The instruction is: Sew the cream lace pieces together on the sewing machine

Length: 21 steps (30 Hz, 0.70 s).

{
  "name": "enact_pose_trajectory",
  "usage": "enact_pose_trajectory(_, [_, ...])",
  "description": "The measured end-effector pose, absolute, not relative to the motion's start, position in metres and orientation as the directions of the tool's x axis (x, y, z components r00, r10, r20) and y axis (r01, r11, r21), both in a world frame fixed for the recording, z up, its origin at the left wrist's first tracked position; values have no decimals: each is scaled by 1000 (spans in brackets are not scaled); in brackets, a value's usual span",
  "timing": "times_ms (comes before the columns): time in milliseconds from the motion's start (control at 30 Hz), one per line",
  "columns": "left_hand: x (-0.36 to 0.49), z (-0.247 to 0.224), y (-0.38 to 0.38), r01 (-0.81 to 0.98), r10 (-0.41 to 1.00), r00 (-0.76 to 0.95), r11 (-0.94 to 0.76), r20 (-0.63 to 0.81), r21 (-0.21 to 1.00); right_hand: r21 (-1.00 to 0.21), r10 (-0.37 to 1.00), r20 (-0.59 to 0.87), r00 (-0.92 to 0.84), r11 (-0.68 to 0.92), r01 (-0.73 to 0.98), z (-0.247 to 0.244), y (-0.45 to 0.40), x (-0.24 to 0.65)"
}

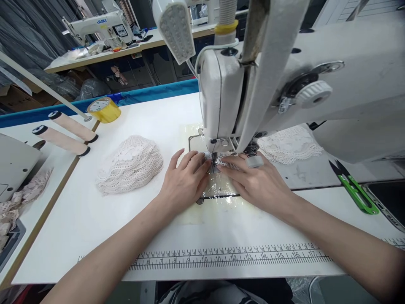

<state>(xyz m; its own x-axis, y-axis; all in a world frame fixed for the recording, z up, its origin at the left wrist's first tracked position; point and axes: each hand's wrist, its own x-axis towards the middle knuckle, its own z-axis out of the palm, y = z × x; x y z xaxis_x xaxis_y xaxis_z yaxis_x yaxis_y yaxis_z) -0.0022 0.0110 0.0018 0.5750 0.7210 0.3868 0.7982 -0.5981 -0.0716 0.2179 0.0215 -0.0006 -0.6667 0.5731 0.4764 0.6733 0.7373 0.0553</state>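
Note:
My left hand (pixel 185 179) rests on the machine bed just left of the presser foot (pixel 214 159), its thumb and forefinger pinched together at a small piece of white lace (pixel 207 155). On the other side of the foot, my right hand (pixel 257 180) has its fingertips pressed together on the lace, pointing inward at the needle area. Most of this lace is hidden by my fingers and the sewing machine head (pixel 218 93). A heap of white lace trim (pixel 131 164) lies to the left of my left hand. More scalloped lace (pixel 289 144) lies behind my right hand.
Green thread snips (pixel 356 190) lie at the right beside a phone (pixel 387 200). Yellow tape (pixel 104 110) and two thread cones (pixel 61 140) are at the left. A printed ruler (pixel 221 256) runs along the front edge. Another sewing machine (pixel 101 29) stands behind.

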Motion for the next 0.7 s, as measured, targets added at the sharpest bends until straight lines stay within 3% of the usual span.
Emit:
enact_pose_trajectory(333, [-4,4,9,787,694,578,-613,430,-70,18,683,424,-594,650,760,0,22,219])
enact_pose_trajectory(433, [-5,4,6,770,665,586,-634,463,-65,-56,712,412,-569,643,764,1,22,218])
enact_pose_trajectory(500, [-5,4,5,744,634,598,-667,490,-44,-248,742,387,-548,656,713,5,21,218])
enact_pose_trajectory(567, [-6,4,4,691,612,619,-723,491,30,-577,779,277,-563,603,551,11,19,219])
enact_pose_trajectory(633, [-8,7,4,597,611,651,-778,451,193,-845,780,111,-615,400,356,19,17,219])
enact_pose_trajectory(700, [-11,12,4,471,631,665,-769,399,432,-940,781,-14,-624,202,274,26,17,220])
